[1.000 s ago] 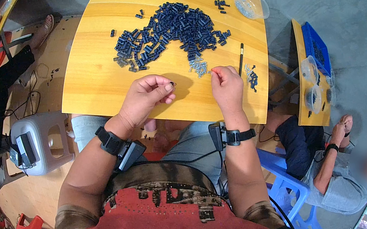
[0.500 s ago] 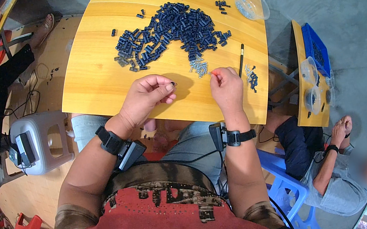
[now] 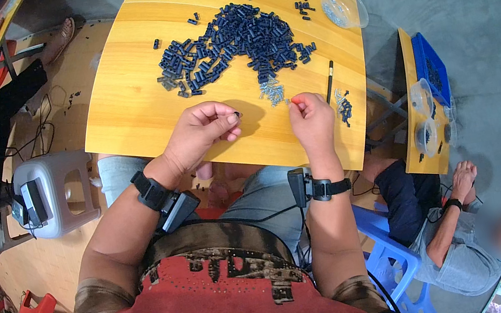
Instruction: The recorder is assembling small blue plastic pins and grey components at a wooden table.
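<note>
Between the thumb and fingers of my left hand (image 3: 203, 130) sits a small black plastic piece (image 3: 237, 114), mostly covered by the fingertips. My right hand (image 3: 312, 121) is closed in a pinch beside a little heap of silver screws (image 3: 272, 92); whatever its fingertips hold is too small to make out. The two hands are apart, both above the near part of the yellow wooden table (image 3: 129, 104). Beyond them spreads a large pile of black plastic pieces (image 3: 260, 35), with the screws at its near edge.
A black pen-like stick (image 3: 330, 80) lies right of my right hand, near a small cluster of black pieces and screws (image 3: 344, 109). A clear bowl (image 3: 352, 3) stands at the far right edge. Another person (image 3: 449, 236) sits at right, by a second table with a blue tray (image 3: 433, 69).
My right hand has shifted very slightly to the right, still pinched. My left hand stays in place with the black piece. The other person's hands at right have moved a little.
</note>
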Demonstrator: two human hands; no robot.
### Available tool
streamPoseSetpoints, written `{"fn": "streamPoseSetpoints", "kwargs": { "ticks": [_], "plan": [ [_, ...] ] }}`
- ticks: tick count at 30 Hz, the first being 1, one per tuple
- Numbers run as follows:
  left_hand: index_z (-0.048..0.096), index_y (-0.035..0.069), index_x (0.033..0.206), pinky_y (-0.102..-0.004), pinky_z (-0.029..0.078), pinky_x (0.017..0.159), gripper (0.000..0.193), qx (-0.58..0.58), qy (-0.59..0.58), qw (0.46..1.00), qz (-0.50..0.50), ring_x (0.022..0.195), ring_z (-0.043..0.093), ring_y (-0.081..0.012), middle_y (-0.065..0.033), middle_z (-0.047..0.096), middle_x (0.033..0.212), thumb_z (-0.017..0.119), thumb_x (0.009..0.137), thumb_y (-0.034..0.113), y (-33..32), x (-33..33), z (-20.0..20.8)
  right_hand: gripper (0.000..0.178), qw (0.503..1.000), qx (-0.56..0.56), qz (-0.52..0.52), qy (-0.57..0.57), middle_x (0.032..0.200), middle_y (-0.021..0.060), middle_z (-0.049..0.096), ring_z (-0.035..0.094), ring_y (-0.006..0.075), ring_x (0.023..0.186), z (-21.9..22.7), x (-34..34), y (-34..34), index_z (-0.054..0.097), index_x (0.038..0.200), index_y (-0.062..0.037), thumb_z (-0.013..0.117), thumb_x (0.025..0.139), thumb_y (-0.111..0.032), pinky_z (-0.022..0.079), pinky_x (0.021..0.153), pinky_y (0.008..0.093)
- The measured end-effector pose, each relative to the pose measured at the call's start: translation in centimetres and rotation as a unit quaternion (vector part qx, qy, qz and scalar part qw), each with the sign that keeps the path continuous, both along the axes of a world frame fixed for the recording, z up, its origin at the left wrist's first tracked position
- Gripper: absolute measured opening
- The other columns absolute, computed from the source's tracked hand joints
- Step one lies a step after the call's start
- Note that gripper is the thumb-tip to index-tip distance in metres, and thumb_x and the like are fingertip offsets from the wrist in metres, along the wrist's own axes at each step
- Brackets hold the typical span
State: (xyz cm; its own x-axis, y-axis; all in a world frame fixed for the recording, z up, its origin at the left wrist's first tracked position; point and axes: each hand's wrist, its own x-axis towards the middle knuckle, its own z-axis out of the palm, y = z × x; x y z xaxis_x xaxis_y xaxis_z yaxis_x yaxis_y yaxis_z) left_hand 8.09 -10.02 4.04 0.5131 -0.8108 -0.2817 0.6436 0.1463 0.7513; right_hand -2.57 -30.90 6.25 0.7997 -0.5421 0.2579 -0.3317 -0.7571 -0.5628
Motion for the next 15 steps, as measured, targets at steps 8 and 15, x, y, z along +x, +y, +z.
{"fn": "streamPoseSetpoints", "kwargs": {
  "ticks": [8,15],
  "plan": [
    [0.059,0.002,0.097,-0.0259,0.050,0.069,0.010,0.006,0.009,1.000,0.006,0.078,0.060,-0.0140,-0.0072,0.062,0.089,0.058,0.089,0.008,0.03,-0.02,-0.12,0.006,0.999,-0.037,0.008,0.020,0.074,0.0143,0.059,0.060,0.0304,0.067,0.02,0.24,-0.21,0.063,0.079,-0.0014,0.064,0.074,-0.005,0.048,0.061,0.0370],
    [0.059,0.002,0.097,-0.0258,0.051,0.070,0.011,-0.003,0.005,1.000,0.002,0.078,0.061,-0.0139,-0.0073,0.063,0.090,0.059,0.088,0.008,0.13,0.05,-0.12,0.005,0.998,-0.052,0.014,0.016,0.074,0.0146,0.059,0.059,0.0315,0.068,0.11,0.49,0.13,0.063,0.077,-0.0016,0.064,0.074,-0.005,0.048,0.061,0.0370]
  ]
}}
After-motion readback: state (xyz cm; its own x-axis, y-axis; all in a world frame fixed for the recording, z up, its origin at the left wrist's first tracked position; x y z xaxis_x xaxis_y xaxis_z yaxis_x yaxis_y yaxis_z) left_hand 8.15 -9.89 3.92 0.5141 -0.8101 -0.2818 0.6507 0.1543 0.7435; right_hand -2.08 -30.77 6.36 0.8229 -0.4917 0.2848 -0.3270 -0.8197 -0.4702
